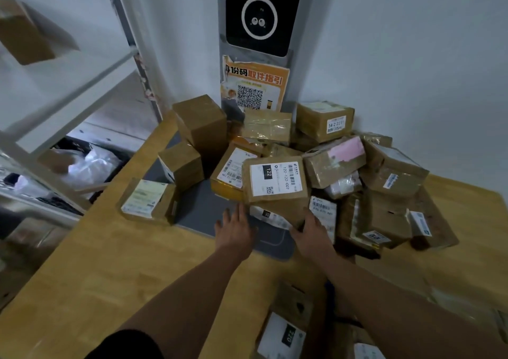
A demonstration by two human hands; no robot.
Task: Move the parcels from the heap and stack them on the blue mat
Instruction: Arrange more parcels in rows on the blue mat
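Parcel [276,181] | just beyond left fingers [242,213] | touching right fingers [309,217]

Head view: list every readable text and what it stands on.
"122", "122-122-C07": white label on the middle parcel.
"220": label on the near parcel at the bottom edge.
"份码取件指引": orange poster.
Remaining labels: too blurred or small to read.

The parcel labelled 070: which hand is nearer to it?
Right. The right hand lies just beside the 070 parcel; the left hand hovers farther left, over the blue mat.
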